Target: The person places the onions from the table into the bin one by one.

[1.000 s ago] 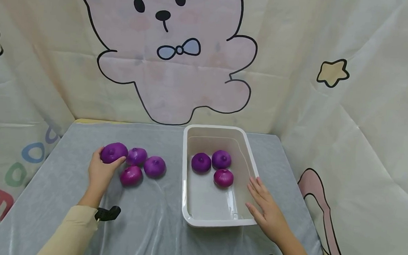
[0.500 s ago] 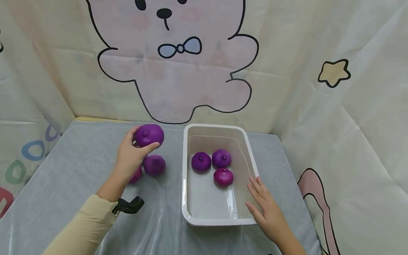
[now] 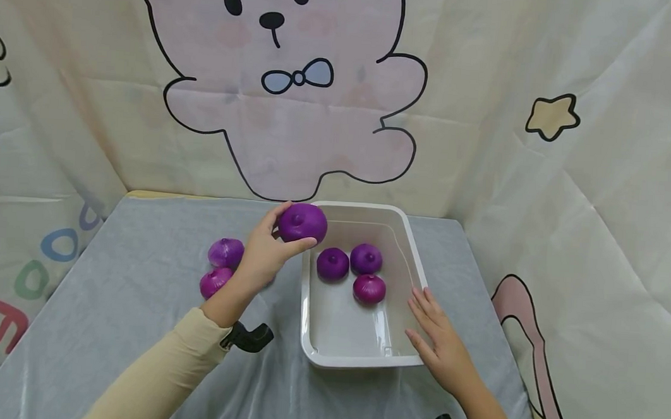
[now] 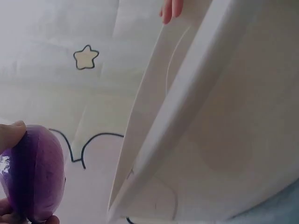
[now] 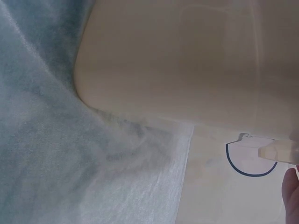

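My left hand (image 3: pixel 265 253) grips a purple onion (image 3: pixel 303 222) between thumb and fingers, raised at the left rim of a white plastic basin (image 3: pixel 361 363). The left wrist view shows that held onion (image 4: pixel 39 172) beside the basin wall (image 4: pixel 187 84). Inside the basin, three more purple onions (image 3: pixel 368 290) sit close together on the bottom. My right hand (image 3: pixel 439 341) lies with straight fingers along the basin's right rim, holding nothing. Left of the basin, two onions (image 3: pixel 225 253) rest on the cloth, the nearer one partly covered by my left wrist; another behind that hand is mostly hidden.
A grey-blue cloth (image 3: pixel 138 275) covers the table. Cream curtains printed with a bear and a star (image 3: pixel 553 117) hang behind it and along both sides. Black camera mounts (image 3: pixel 251 338) are strapped to both wrists.
My left hand has carried the onion rightward from beside the onions on the cloth to the basin's left rim. My right hand stays at the basin's right side.
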Motion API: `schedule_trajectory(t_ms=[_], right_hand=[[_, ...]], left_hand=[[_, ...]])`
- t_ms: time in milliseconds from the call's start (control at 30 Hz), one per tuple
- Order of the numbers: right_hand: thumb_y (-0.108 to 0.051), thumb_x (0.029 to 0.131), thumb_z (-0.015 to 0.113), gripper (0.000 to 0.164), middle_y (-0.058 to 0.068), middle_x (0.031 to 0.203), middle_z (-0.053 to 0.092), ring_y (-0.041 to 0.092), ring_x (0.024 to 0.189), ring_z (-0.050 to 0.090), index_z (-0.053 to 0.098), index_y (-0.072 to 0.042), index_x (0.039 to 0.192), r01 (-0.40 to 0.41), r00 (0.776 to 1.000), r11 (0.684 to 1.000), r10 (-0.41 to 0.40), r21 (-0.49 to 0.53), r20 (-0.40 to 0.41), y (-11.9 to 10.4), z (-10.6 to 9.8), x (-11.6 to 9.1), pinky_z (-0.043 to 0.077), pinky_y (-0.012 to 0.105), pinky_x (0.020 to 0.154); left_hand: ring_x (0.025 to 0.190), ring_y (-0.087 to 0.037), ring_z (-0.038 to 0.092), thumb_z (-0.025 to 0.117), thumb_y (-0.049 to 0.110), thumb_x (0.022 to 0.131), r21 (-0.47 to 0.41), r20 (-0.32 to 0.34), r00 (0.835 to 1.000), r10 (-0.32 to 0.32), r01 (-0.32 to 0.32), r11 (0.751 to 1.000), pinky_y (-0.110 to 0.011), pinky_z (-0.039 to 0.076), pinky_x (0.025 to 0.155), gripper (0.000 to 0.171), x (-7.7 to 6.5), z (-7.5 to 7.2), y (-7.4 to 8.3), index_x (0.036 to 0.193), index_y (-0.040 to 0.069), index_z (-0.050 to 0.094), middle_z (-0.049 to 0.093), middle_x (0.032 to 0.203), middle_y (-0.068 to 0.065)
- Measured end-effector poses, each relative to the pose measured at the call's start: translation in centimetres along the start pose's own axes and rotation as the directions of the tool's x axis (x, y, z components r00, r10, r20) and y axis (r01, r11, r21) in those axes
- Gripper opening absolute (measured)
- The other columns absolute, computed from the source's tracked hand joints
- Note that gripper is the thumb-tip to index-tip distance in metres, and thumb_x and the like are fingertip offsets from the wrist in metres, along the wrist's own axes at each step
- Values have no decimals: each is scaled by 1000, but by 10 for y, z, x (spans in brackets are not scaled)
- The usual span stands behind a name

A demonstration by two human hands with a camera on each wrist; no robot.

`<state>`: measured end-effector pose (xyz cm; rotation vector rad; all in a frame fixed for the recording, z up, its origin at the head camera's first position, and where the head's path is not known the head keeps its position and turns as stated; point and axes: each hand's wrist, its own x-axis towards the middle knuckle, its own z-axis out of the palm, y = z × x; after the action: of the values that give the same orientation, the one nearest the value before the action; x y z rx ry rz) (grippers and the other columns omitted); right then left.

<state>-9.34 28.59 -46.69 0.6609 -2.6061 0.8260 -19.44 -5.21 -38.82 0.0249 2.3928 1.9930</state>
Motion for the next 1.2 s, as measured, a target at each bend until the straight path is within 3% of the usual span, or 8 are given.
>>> schedule_trajectory(t_ms=[400, 600, 733, 867, 1067, 1200], right_hand=[[-9, 89, 68, 53, 19, 151, 47, 1, 152, 15, 55, -1, 140, -6, 1000, 1000, 6, -7, -2, 1, 1, 1, 7, 3, 115], [-11, 91, 67, 52, 17, 152, 47, 0, 152, 14, 55, -3, 141, -23, 1000, 1000, 23, -20, 14, 0, 0, 2, 6, 2, 114], [-13, 91, 66, 52, 15, 153, 47, 1, 153, 14, 54, -4, 141, -48, 999, 999, 49, -22, 22, 0, -1, 1, 5, 3, 113], [-15, 92, 66, 52, 13, 154, 46, 2, 153, 15, 54, -6, 142, -70, 997, 997, 71, -25, 33, -1, -2, 0, 5, 5, 111], [-14, 92, 66, 52, 14, 154, 46, 4, 153, 16, 54, -6, 142, -64, 998, 998, 64, -15, 29, 0, -2, 0, 5, 4, 112], [-13, 92, 66, 51, 15, 153, 46, 1, 153, 15, 55, -4, 141, -54, 998, 999, 54, -6, 16, 0, -2, 0, 6, 2, 112]], left_hand=[[127, -29, 57, 87, 31, 74, 34, 112, 993, -21, 17, 999, -49, 49, 104, 86, 9, 60, 12, 148, 25, 44, 56, 141, -8], [129, -29, 54, 88, 27, 75, 18, 192, 977, -95, 93, 996, -48, 48, 106, 85, 5, 89, 14, 148, 22, 44, 52, 146, -8], [130, -31, 53, 87, 28, 76, 30, 221, 970, -105, 101, 994, -52, 47, 107, 86, 3, 105, 19, 149, 23, 43, 50, 149, -6], [132, -33, 51, 86, 28, 77, 34, 201, 975, -96, 91, 995, -56, 45, 108, 85, 8, 119, 24, 149, 23, 43, 48, 151, -8], [134, -35, 50, 85, 28, 79, -39, 85, 979, -186, 190, 981, -58, 43, 109, 82, 23, 141, 23, 149, 21, 43, 48, 151, -10], [135, -36, 49, 84, 24, 80, -75, 33, 979, -199, 201, 977, -58, 41, 111, 82, 33, 152, 20, 150, 18, 41, 47, 151, -13]])
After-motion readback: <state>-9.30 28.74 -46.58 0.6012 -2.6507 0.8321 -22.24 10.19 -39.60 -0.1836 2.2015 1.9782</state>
